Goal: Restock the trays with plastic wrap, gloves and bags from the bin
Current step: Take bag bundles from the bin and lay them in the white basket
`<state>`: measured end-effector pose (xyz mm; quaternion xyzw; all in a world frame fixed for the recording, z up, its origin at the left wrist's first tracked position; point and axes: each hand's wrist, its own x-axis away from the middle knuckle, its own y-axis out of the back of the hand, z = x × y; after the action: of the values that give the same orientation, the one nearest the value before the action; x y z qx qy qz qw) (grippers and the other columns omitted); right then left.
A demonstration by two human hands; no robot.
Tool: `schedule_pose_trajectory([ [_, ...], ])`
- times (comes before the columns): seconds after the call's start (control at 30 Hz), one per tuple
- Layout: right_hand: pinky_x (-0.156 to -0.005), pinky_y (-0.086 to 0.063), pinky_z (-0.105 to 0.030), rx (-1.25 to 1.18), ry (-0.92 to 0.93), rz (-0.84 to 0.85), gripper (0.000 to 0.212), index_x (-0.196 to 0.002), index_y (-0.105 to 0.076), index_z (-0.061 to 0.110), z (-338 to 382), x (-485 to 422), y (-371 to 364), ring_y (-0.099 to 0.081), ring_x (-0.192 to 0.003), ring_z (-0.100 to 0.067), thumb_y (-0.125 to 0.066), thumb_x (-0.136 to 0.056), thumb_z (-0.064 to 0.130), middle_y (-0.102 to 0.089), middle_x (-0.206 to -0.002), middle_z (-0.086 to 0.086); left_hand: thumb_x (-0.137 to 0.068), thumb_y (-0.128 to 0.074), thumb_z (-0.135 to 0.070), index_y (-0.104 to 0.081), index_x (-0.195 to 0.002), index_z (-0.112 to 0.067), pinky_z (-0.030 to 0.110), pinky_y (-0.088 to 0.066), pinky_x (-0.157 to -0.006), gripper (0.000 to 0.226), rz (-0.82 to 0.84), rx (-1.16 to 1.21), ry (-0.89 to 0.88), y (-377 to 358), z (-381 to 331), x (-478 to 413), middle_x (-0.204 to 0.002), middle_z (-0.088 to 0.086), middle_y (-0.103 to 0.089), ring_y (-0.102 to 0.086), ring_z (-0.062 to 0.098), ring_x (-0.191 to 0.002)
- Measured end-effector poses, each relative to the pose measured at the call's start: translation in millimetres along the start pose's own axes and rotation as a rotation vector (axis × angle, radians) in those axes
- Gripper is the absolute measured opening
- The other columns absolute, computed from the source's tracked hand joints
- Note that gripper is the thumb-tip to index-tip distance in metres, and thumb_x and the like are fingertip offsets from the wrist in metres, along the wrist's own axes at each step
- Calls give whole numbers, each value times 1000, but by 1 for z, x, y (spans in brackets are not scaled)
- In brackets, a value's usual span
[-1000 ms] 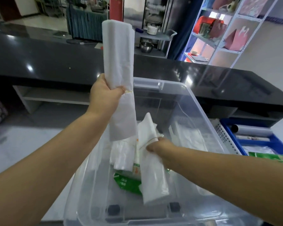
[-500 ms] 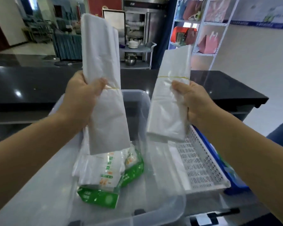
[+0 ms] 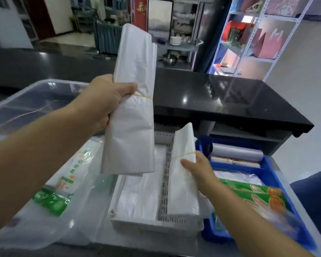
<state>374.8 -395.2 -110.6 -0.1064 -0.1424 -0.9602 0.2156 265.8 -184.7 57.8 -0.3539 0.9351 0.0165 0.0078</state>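
Head view, nearest first: my right hand (image 3: 198, 171) is wrapped round a slim bundle of folded white plastic bags (image 3: 183, 191), fingers curled at its yellow rubber band. The bundle leans almost upright, and its lower end reaches down into the right-hand compartment of the white perforated plastic tray (image 3: 163, 220). Whether it touches the floor there I cannot tell. Just beside it on the right is the blue plastic tray (image 3: 267, 174), with green-and-orange printed packs lying in its near end.

A little farther and higher, my left hand (image 3: 104, 101) clamps a wider bundle of white plastic bags (image 3: 132, 138), thumb across the front right at its yellow band. That bundle is upright, with its bottom edge hanging clear above the tray's left compartment, where flat bags already lie.

I judge both bundles to be light, soft and slippery, floppy away from the band. The banded waist is the firmest place to hold, so the sheets should not slide apart.

To the left is the clear plastic storage bin (image 3: 26, 101), holding green-printed packets (image 3: 63, 182). Beyond lie rolls of clear plastic wrap (image 3: 235, 152) at the blue tray's far end, then the black glossy counter (image 3: 230, 101).
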Motion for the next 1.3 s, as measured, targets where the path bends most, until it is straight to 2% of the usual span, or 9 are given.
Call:
schedule_pose_trajectory([
  [0.1,-74,-54,-38,-2,-29,19,23,-108,-53,11,-28,-11,-17,-63,-89,-28,-60,-87,7,-64,-104,-15,-78,-69,-27,-63,-103,-16,32,-54,-62,28,-46,-150,31,2,9,11,-93,6,-70,-69,22,-78],
  [0.33,-87,-48,-36,273,-189,-3,46,-131,-33,7,-49,-36,-40,-55,-105,-32,-52,-89,8,-52,-125,-16,-84,-63,-20,-62,-89,-21,14,-47,-43,5,-24,-432,-63,-8,13,36,-66,-11,-71,-66,2,-57],
  [0.47,-113,-28,-39,504,-174,54,70,-149,-5,8,-45,-34,-40,-23,-140,-30,-46,-92,4,-12,-156,-13,-82,-62,-30,-52,-103,-12,35,-47,-70,30,-114,-830,-84,-25,23,40,-95,5,-58,-56,24,-83],
  [0.6,-117,-17,-42,733,-76,221,71,-150,1,16,-43,-19,-38,0,-145,-27,-40,-93,4,7,-159,-6,-84,-57,-35,-44,-97,-18,29,-31,-52,26,-141,-1045,-143,-35,34,46,-77,-5,-48,-45,18,-66],
  [0.7,-113,-26,-43,654,-92,287,61,-149,-13,14,-36,-20,-32,-13,-143,-31,-36,-93,3,-7,-158,-8,-86,-54,-34,-42,-96,-16,31,-38,-53,24,-168,-1098,-193,-40,47,53,-77,0,-51,-50,25,-69],
  [0.8,-91,-38,-37,236,-162,217,50,-142,-34,15,-14,-26,-16,-42,-125,-31,-42,-94,6,-36,-145,-13,-87,-54,-30,-41,-92,-14,31,-32,-50,22,-175,-1094,-201,-50,68,57,-70,0,-48,-48,24,-63],
  [0.97,-88,-52,-34,-240,-26,319,28,-120,-54,12,18,-36,11,-66,-99,-20,-52,-95,25,-65,-115,-9,-86,-56,-28,-45,-97,-12,33,-39,-58,22,-60,-845,-63,-73,105,43,-86,2,-54,-53,24,-76],
  [1.17,-67,-57,-29,-190,39,387,24,-109,-63,11,12,-25,10,-71,-87,-23,-64,-87,19,-73,-101,-8,-93,-48,-25,-49,-105,-18,16,-38,-63,14,117,-302,6,-111,141,21,-96,-5,-57,-54,9,-85],
  [1.3,-71,-56,-33,-141,60,129,22,-105,-60,14,5,-34,24,-67,-89,-22,-63,-83,9,-68,-102,-5,-94,-45,-29,-57,-103,-9,37,-47,-72,25,179,-532,76,-93,175,11,-94,5,-57,-56,22,-84],
])
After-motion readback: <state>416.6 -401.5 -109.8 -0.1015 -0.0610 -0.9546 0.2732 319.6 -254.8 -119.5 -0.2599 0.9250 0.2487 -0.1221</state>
